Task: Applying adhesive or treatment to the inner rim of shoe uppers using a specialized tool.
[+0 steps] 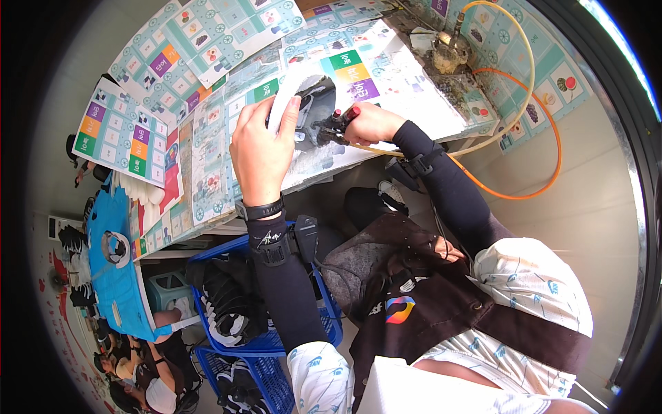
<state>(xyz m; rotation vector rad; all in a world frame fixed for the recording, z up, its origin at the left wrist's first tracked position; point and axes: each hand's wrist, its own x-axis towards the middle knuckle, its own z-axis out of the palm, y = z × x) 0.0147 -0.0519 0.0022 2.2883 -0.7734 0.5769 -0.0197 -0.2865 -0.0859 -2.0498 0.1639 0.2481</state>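
My left hand [262,152] grips a curved white-edged shoe part [283,96] at its near-left side, thumb against the white rim. Its inner face is dark grey, and whether it is a sole or a whole shoe I cannot tell. Right beside it, my right hand [376,125] is closed around a small dark spray gun [336,124] with red knobs. The gun's front end points toward the shoe part. Both hands are over the near edge of a worktable [296,181] covered with printed paper sheets.
A pale yellow hose [527,55] and an orange hose [510,198] loop at the right. A crusted metal fitting [449,52] stands at the table's back right. Below the table, blue baskets [332,314] hold black and white shoe parts. People sit far left beyond a blue-covered table [114,207].
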